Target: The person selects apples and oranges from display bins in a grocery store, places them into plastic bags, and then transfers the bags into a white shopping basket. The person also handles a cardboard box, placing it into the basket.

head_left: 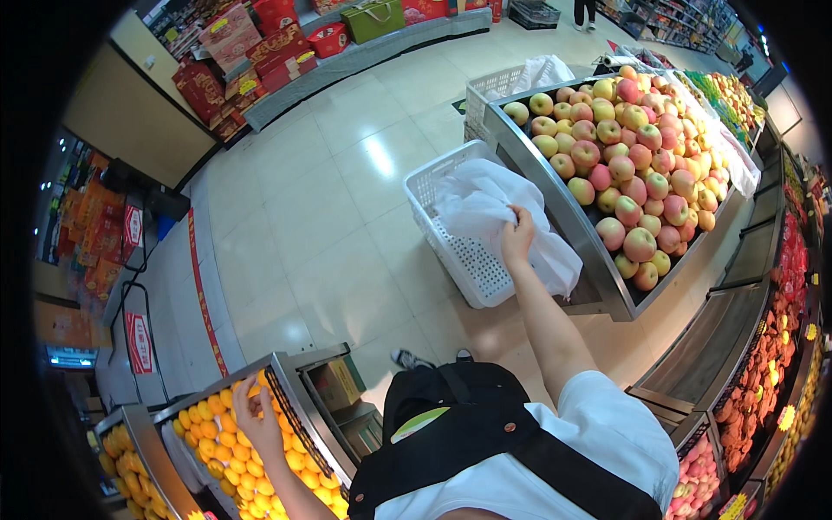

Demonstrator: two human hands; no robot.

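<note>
My right hand (518,237) grips a thin white plastic sheet (481,195), possibly a bag, by its edge. The sheet lies partly in a white perforated plastic basket (465,266) and drapes over the basket's right side. To my left, my left hand (257,409) hovers over a bin of oranges (227,442), fingers loosely bent and apart, with nothing visible in them. Whether its fingertips touch the fruit I cannot tell. Right of the basket, a pile of red-and-yellow apples (630,162) fills a metal-edged display stand (559,188).
Another white crate (494,84) stands behind the basket. Red gift boxes (279,52) line a low shelf across the tiled floor (338,214). Cardboard boxes (344,383) sit under the orange stand. Along the right run sloping produce shelves (708,338). A person's legs (584,13) show far off.
</note>
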